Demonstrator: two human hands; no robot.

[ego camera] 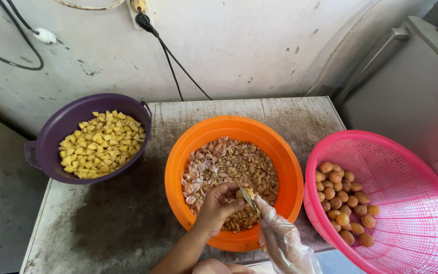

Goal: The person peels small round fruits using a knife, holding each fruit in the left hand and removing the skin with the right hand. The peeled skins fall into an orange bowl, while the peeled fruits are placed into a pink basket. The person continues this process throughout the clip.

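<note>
on worn table by grey wall, orange bowl, 2 hands peeling

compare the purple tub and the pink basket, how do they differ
The purple tub has solid walls and side handles; the pink basket is perforated mesh and looks wider. The tub holds yellow cut cubes; the basket holds whole round brownish pieces that cover only part of it. Both are round plastic and sit at the table's edges.

A purple bowl held yellow cubes. The orange bowl carried tan and pale pink peelings. The pink basket was meshed, with golden-brown balls. A clear glove covered the right hand. The table was stained grey.
</note>
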